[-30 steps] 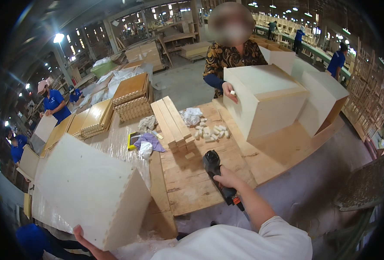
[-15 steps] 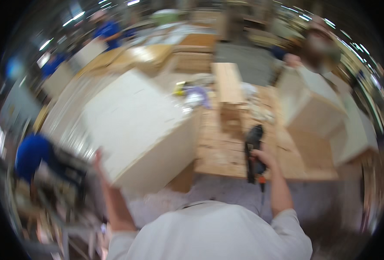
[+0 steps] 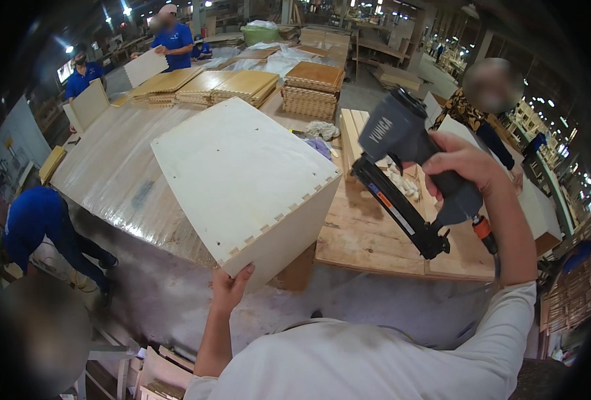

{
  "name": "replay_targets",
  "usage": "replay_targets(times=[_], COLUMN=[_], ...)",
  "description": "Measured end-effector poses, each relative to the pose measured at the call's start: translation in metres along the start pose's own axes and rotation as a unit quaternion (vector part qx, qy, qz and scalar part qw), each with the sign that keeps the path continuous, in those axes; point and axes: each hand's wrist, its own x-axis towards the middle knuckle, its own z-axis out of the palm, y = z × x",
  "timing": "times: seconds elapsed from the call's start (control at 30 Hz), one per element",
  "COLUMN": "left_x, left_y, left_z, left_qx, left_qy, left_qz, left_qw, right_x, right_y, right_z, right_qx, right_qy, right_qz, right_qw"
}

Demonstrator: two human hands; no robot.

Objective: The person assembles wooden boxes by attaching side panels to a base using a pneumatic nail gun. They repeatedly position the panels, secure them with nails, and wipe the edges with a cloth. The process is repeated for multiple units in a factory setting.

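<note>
A pale wooden box [image 3: 242, 177] with finger-jointed edges stands tilted across the gap between two worktables. My left hand [image 3: 229, 287] grips its near lower corner, the thumb along the side panel and the other fingers mostly hidden behind the edge. Small dark holes dot the top panel. In my right hand [image 3: 462, 163] is a black pneumatic nail gun [image 3: 392, 123], raised to the right of the box and apart from it. My fingers wrap round its handle, and an orange hose fitting [image 3: 483, 230] hangs from the handle's end.
Under the gun lies a plywood table [image 3: 375, 247] with narrow boards [image 3: 354, 130] and small pale pieces [image 3: 405, 183]. The left table [image 3: 122, 160] is film-covered, with stacked panels [image 3: 229, 87] behind. Co-workers in blue are at left; another person [image 3: 469, 100] stands at right beside pale boxes.
My right hand has lifted the nail gun from low over the table edge up to the right. My left hand has shifted right to the box's near corner, and the box has turned slightly.
</note>
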Motion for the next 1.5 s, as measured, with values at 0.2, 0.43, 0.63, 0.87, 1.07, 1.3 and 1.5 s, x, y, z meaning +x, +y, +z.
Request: replay_targets(times=[0.2, 0.43, 0.63, 0.87, 1.07, 1.3, 1.5], left_x=[-0.001, -0.006, -0.004, -0.008, -0.016, -0.021, -0.018], left_y=[0.007, 0.001, 0.009, 0.008, -0.002, 0.003, -0.001], left_z=[-0.001, -0.003, 0.001, 0.001, 0.0, 0.0, 0.002], left_qx=[0.026, 0.036, 0.039, 0.037, 0.095, 0.214, 0.183], left_qy=[-0.008, -0.02, -0.01, -0.011, -0.022, -0.055, -0.043], left_qz=[-0.005, -0.011, 0.028, 0.0, -0.032, -0.096, -0.075], left_qw=[1.0, 0.999, 0.999, 0.999, 0.995, 0.97, 0.979], right_x=[0.016, 0.031, 0.033, 0.038, 0.031, 0.03, 0.033], right_y=[-0.046, -0.047, -0.047, -0.042, -0.053, -0.068, -0.076], right_z=[0.04, 0.035, 0.037, 0.036, 0.043, 0.065, 0.068], right_qx=[-0.1, -0.142, -0.126, -0.154, -0.152, -0.144, -0.171], right_qy=[-0.001, 0.007, 0.001, -0.014, -0.048, -0.089, -0.099], right_qz=[0.042, 0.072, 0.073, 0.08, 0.05, 0.068, 0.092], right_qw=[0.994, 0.987, 0.989, 0.985, 0.986, 0.983, 0.976])
